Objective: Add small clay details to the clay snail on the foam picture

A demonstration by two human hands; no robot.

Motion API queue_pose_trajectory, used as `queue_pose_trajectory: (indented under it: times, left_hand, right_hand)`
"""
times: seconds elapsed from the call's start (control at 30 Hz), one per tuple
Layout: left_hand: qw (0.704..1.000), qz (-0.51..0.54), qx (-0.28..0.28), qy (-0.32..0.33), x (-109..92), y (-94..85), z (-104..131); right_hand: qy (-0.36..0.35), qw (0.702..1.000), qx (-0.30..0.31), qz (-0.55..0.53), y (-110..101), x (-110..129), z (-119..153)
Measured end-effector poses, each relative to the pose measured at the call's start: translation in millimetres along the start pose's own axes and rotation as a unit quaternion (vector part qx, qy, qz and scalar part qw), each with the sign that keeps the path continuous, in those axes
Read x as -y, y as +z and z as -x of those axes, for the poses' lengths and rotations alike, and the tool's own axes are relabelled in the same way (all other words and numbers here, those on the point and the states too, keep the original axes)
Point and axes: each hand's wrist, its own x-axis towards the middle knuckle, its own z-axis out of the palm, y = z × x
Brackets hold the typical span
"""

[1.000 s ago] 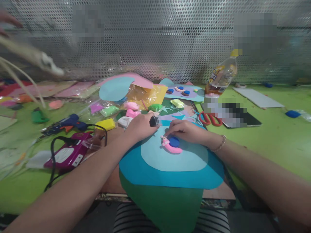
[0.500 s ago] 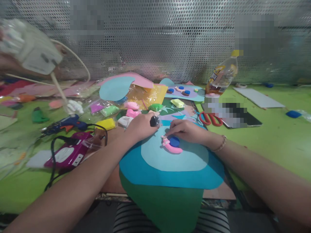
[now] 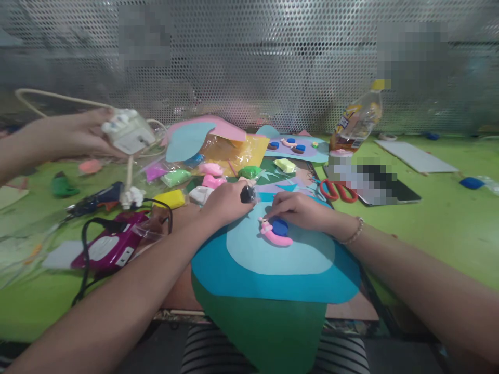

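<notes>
Her left hand (image 3: 226, 202) pinches a small black lump (image 3: 247, 194); right fingers (image 3: 281, 207) press, seemingly, the pink-and-blue clay snail (image 3: 275, 232) just beneath.

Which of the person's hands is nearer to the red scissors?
The right hand. It rests on the pink clay snail, just left of the red scissors. The left hand, holding a small black lump, sits farther left.

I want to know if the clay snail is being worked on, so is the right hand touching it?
Touching. In the head view the right hand lies over the snail, its fingertips pressed on the pink head end with no gap showing.
</notes>
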Motion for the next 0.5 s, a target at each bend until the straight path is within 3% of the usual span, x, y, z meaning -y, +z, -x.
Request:
queue_pose_trajectory:
  times: [0.5]
  left_hand:
    - [1.0,-0.013,0.006,-0.001,1.5,0.7,-0.6]
  right_hand:
    - [-0.002,1.0,-0.006,0.002,1.6,1.1,0.1]
